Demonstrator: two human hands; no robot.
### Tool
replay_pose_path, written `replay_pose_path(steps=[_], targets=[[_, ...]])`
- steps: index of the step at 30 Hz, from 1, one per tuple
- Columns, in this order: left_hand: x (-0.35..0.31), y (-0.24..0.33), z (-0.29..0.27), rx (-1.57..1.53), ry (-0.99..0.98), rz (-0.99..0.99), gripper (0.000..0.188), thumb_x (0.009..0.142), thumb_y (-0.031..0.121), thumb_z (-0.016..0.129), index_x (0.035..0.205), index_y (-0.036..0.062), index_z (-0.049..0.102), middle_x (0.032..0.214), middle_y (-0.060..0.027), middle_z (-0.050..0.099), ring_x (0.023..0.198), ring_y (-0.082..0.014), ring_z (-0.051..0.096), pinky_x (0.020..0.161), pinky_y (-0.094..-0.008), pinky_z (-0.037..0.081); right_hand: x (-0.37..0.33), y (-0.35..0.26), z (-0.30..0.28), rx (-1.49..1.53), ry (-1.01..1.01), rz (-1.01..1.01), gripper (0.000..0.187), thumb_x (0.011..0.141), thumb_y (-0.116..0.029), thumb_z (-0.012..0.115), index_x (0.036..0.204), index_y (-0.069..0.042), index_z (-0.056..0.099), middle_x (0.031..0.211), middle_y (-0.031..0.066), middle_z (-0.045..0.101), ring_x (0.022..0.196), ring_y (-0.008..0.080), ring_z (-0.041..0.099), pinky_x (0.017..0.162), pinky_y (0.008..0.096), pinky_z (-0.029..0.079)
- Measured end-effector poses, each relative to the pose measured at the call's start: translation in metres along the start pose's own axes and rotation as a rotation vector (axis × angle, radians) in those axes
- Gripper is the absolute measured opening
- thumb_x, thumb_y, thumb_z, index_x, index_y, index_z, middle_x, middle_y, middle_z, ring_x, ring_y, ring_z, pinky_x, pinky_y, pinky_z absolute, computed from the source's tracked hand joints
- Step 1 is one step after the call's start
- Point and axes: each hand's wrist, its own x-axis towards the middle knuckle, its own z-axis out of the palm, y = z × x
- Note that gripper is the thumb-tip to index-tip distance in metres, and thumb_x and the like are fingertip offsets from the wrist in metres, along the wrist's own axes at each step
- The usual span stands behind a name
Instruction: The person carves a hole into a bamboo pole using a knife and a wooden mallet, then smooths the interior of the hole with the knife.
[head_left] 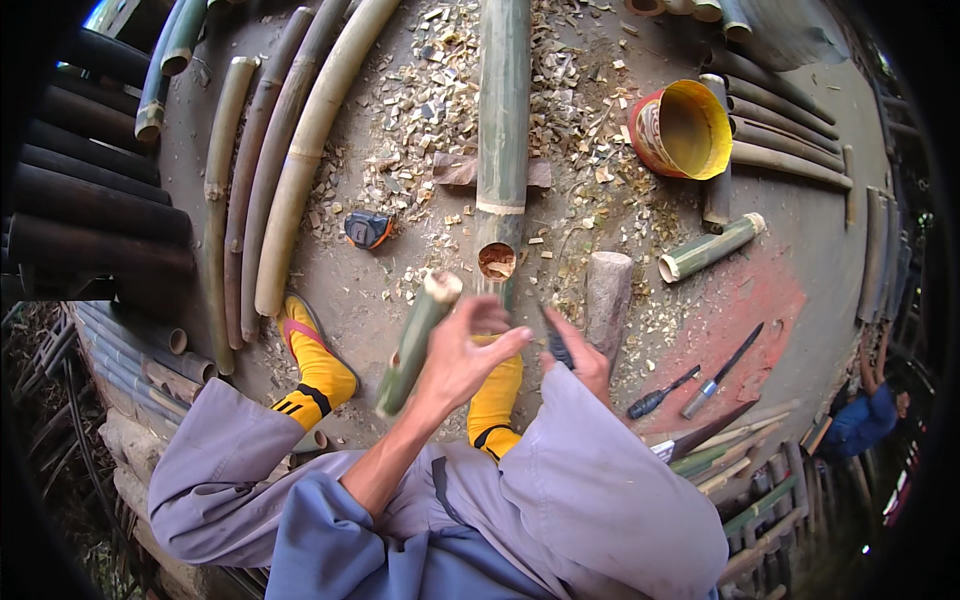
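Note:
My left hand [467, 352] is raised with its fingers apart and slightly blurred, holding nothing. Beside it a short green bamboo piece [412, 345] stands at a tilt; whether the hand touches it is unclear. In my right hand [588, 358], near my knee, is a knife [556, 342] with a dark handle and a narrow blade pointing away from me. Ahead of both hands, the hollow end of a long green bamboo pole [503, 130] faces me, with brown shavings inside its opening. A wooden block [455, 170] lies crosswise under the pole.
Wood chips cover the ground around the pole. A thick wooden billet [608, 295], a cut bamboo length [712, 248] and a yellow-red bucket [650, 125] lie to the right. Hand tools [722, 370] and a broad blade [715, 425] are nearer. A tape measure [369, 229] and bamboo poles [320, 120] lie left.

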Motion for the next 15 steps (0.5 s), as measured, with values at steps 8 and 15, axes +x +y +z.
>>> replay_pose_path(steps=[8,15], targets=[[0.072,-0.023,0.04,-0.111,-0.217,-0.143,0.048,0.09,0.033,0.045,0.081,-0.0105,0.062,0.068,-0.0151,0.065,0.058,-0.0216,0.062,0.053,-0.035,0.049,0.041,-0.002,-0.001,-0.629,-0.161,0.082,0.057,0.076,-0.017,0.068,0.131,-0.017,0.053,0.09,0.0166,0.061,0.077,0.0349,0.063,0.071,0.0439,0.051],[0.071,0.006,0.038,-0.754,-0.171,-0.394,0.04,0.093,0.03,0.047,0.094,-0.006,0.064,0.079,-0.0102,0.064,0.067,-0.0188,0.063,0.063,-0.0306,0.054,0.092,-0.065,-0.026,-0.952,-0.423,0.008,0.051,0.077,-0.021,0.067,0.125,-0.013,0.056,0.085,0.0177,0.063,0.073,0.0336,0.065,0.067,0.045,0.051]])
